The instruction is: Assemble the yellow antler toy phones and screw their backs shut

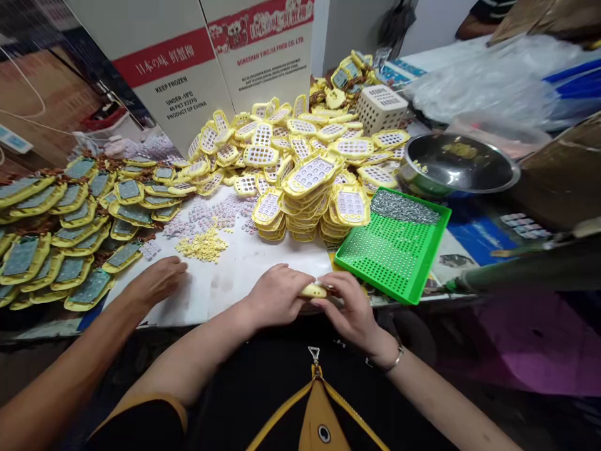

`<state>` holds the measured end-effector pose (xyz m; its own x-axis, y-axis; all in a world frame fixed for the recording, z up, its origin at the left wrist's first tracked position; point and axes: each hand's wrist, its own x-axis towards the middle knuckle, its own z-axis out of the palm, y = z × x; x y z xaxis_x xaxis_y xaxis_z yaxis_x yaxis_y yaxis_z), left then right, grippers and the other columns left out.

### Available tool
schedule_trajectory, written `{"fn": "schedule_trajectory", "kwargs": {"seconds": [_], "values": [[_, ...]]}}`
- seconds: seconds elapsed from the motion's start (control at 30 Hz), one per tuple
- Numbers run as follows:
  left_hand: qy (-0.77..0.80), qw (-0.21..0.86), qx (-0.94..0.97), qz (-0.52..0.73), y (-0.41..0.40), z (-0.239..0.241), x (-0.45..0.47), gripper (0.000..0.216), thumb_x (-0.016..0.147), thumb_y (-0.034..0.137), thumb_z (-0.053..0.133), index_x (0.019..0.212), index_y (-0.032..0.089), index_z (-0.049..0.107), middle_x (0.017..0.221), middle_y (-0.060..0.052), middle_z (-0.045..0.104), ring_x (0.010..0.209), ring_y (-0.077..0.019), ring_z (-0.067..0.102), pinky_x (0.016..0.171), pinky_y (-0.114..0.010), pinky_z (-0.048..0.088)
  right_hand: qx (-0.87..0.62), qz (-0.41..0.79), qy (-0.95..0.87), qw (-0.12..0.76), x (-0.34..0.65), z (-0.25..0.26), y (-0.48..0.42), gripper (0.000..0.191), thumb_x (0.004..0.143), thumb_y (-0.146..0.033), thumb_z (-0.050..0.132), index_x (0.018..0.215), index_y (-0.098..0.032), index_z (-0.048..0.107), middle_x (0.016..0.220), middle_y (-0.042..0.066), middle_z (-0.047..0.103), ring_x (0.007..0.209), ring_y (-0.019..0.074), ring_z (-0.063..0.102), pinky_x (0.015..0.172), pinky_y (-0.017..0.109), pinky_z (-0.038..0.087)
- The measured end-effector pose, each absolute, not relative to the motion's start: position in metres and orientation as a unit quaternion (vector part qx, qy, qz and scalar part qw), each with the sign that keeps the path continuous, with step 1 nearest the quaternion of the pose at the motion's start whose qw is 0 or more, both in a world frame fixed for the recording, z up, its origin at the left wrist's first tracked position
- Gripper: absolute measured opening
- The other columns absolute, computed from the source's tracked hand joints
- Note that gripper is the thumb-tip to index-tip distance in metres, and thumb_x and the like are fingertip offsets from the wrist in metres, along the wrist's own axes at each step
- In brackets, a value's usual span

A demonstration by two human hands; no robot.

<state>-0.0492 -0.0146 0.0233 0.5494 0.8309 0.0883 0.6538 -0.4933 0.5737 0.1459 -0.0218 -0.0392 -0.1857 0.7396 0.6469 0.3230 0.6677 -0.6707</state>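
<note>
Head view, and from my remote seat I see the left hand [279,293] with its fingers curled around one yellow casing [313,292], held at the near edge of the desk [225,291]. The right hand [350,308] has thumb and fingertips closed about the casing's right end. To the left I count one co-worker's hand [162,279], fingers bent; whether they hold anything I cannot tell. Beyond come one green tray [393,254], one heap of small yellow pieces [205,244], three front stacks of casings [307,203], one metal bowl [469,178] and one white carton [265,69]. Fingers hide much of the held casing; the silver bits [408,208] in the tray are too small to count, and the carton's top is cut off.
</note>
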Motion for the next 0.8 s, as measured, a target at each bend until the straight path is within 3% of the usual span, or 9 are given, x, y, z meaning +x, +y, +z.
{"fn": "schedule_trajectory", "kwargs": {"seconds": [0.1,0.17,0.23,0.3,0.5,0.57,0.67,0.8], "values": [[0.455,0.444,0.684,0.359,-0.014,0.026,-0.053,0.039,0.083,0.052,0.062,0.104,0.02,0.068,0.101,-0.012,0.074,0.089,-0.0276,0.07,0.081,-0.045,0.055,-0.409,0.198,-0.69,0.563,0.148,-0.025,-0.018,0.043,0.084,-0.047,0.066,0.116,-0.02,0.057,0.101,0.011,0.065,0.092,0.0243,0.065,0.078,0.04,0.055],[0.428,0.558,0.53,0.474,-0.015,0.026,-0.057,0.051,0.083,0.066,0.053,0.108,0.024,0.067,0.107,-0.009,0.073,0.095,-0.0268,0.07,0.085,-0.044,0.055,-0.402,0.287,-0.734,0.467,0.142,-0.01,-0.017,0.036,0.084,-0.052,0.064,0.099,-0.019,0.062,0.083,0.006,0.068,0.075,0.0199,0.065,0.068,0.033,0.053],[0.406,0.612,0.425,0.53,-0.016,0.024,-0.06,0.055,0.084,0.071,0.046,0.106,0.026,0.068,0.107,-0.006,0.073,0.101,-0.0267,0.069,0.092,-0.047,0.053,-0.379,0.382,-0.782,0.313,0.13,0.005,-0.016,0.039,0.082,-0.056,0.064,0.089,-0.018,0.064,0.068,0.002,0.067,0.06,0.0166,0.062,0.056,0.028,0.046],[0.408,0.637,0.376,0.535,-0.018,0.022,-0.06,0.052,0.082,0.07,0.051,0.102,0.026,0.07,0.105,-0.005,0.074,0.104,-0.0268,0.068,0.096,-0.048,0.051,-0.366,0.407,-0.798,0.251,0.115,0.016,-0.014,0.041,0.082,-0.058,0.062,0.082,-0.017,0.065,0.067,0.003,0.067,0.06,0.0163,0.06,0.055,0.026,0.041],[0.41,0.661,0.279,0.563,-0.022,0.023,-0.049,0.048,0.067,0.063,0.074,0.095,0.024,0.07,0.095,-0.004,0.075,0.097,-0.0241,0.07,0.095,-0.043,0.053,-0.379,0.354,-0.814,0.262,0.093,0.023,-0.017,0.041,0.097,-0.042,0.043,0.071,-0.017,0.064,0.064,0.003,0.066,0.055,0.013,0.054,0.054,0.024,0.034],[0.405,0.66,0.237,0.586,-0.019,0.027,-0.045,0.051,0.068,0.069,0.069,0.087,0.022,0.067,0.089,-0.004,0.073,0.089,-0.022,0.069,0.093,-0.044,0.053,-0.406,0.256,-0.845,0.236,0.094,0.023,-0.021,0.046,0.095,-0.049,0.043,0.076,-0.015,0.066,0.067,0.008,0.07,0.056,0.0159,0.057,0.053,0.027,0.03],[0.388,0.674,0.181,0.602,-0.014,0.03,-0.039,0.061,0.072,0.08,0.054,0.071,0.02,0.058,0.066,0.001,0.062,0.063,-0.014,0.063,0.085,-0.042,0.056,-0.423,0.114,-0.868,0.235,0.096,0.025,-0.026,0.065,0.09,-0.067,0.038,0.075,-0.011,0.067,0.065,0.015,0.069,0.055,0.0208,0.06,0.052,0.031,0.024],[0.402,0.655,0.184,0.613,-0.011,0.024,-0.038,0.059,0.071,0.078,0.057,0.066,0.02,0.052,0.055,0.005,0.051,0.049,-0.0096,0.054,0.068,-0.03,0.056,-0.422,0.073,-0.856,0.29,0.099,0.035,-0.027,0.077,0.085,-0.078,0.029,0.078,-0.011,0.067,0.063,0.014,0.068,0.056,0.0223,0.061,0.053,0.032,0.022]]}}
